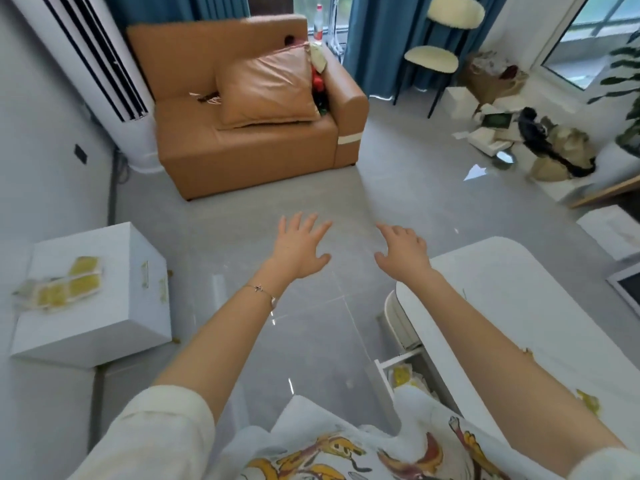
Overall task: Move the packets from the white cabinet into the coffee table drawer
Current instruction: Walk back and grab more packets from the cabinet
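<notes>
Now yellow see-through packets [65, 285] are lying flat on top of white box cabinet [104, 323]. One more yellow packet [401, 375] is sitting inside open white drawer [382, 372] under white round-cornered coffee table [519, 306]. Left hand [301, 247] and right hand [403, 251] are hanging over grey tile floor [311, 341], fingers spread wide, holding nothing. Brown leather sofa [242, 154] is standing behind.

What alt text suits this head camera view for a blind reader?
The left hand and right hand, both empty, reach forward, fingers open. Yellow packets lie on the white cabinet at left; a packet shows in the open drawer of the coffee table at right.
</notes>
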Demonstrator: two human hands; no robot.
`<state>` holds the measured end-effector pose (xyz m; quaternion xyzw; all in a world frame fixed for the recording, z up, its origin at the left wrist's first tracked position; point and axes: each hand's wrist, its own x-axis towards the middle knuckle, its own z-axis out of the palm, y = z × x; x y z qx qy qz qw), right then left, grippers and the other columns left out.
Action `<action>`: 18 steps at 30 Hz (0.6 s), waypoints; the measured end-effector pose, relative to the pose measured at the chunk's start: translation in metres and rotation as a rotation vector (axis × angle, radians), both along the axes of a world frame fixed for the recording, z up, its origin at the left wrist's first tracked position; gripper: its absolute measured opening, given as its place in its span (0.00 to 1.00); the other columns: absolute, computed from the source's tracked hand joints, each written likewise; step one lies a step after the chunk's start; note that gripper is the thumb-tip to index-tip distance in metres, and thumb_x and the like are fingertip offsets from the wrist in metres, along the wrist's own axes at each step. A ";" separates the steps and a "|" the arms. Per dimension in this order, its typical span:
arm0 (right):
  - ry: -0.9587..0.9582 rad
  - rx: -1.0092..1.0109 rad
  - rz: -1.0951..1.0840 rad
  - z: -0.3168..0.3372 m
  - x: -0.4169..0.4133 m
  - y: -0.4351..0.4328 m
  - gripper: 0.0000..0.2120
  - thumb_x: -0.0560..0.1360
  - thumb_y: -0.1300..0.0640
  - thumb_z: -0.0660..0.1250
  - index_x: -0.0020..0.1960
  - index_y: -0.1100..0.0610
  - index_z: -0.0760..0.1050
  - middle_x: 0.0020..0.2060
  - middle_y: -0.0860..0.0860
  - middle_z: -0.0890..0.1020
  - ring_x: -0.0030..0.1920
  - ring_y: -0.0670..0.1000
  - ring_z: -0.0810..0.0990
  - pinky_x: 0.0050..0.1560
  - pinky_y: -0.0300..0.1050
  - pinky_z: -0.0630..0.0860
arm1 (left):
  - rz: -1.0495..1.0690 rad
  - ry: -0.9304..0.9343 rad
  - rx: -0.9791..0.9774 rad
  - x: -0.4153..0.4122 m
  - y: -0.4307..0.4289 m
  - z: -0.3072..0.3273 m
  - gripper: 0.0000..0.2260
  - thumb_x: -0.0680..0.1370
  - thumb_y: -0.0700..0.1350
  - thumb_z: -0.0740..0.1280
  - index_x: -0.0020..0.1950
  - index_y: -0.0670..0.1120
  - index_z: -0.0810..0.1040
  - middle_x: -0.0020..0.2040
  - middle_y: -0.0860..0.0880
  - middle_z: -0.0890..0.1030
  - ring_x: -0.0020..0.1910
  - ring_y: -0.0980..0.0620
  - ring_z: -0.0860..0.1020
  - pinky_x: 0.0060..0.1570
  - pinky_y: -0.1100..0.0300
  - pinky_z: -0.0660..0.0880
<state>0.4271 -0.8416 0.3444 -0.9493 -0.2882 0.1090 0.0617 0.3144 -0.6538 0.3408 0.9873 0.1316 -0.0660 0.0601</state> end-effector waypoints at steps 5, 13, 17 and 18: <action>0.014 0.031 0.133 -0.004 0.007 0.097 0.30 0.76 0.52 0.62 0.76 0.50 0.56 0.70 0.53 0.68 0.70 0.58 0.63 0.68 0.53 0.60 | 0.166 0.036 -0.004 -0.024 0.086 -0.009 0.33 0.78 0.61 0.58 0.79 0.57 0.47 0.79 0.48 0.49 0.77 0.41 0.47 0.74 0.41 0.43; 0.013 0.006 0.461 -0.032 0.025 0.232 0.31 0.76 0.49 0.63 0.76 0.48 0.57 0.71 0.51 0.66 0.72 0.57 0.59 0.71 0.52 0.56 | 0.447 0.052 -0.092 -0.029 0.184 -0.040 0.32 0.79 0.60 0.58 0.79 0.57 0.47 0.80 0.49 0.49 0.78 0.42 0.47 0.73 0.40 0.42; -0.041 -0.009 0.674 -0.044 0.036 0.302 0.32 0.75 0.47 0.64 0.76 0.48 0.56 0.72 0.52 0.64 0.73 0.57 0.57 0.72 0.55 0.53 | 0.596 0.031 -0.092 -0.016 0.231 -0.049 0.32 0.78 0.60 0.59 0.78 0.57 0.48 0.79 0.49 0.49 0.78 0.42 0.47 0.74 0.41 0.43; -0.043 -0.011 0.718 -0.045 0.041 0.319 0.32 0.75 0.48 0.64 0.76 0.48 0.56 0.72 0.53 0.64 0.74 0.57 0.57 0.72 0.55 0.52 | 0.640 0.019 -0.095 -0.013 0.242 -0.051 0.32 0.78 0.60 0.59 0.78 0.57 0.48 0.79 0.49 0.49 0.78 0.42 0.47 0.74 0.41 0.43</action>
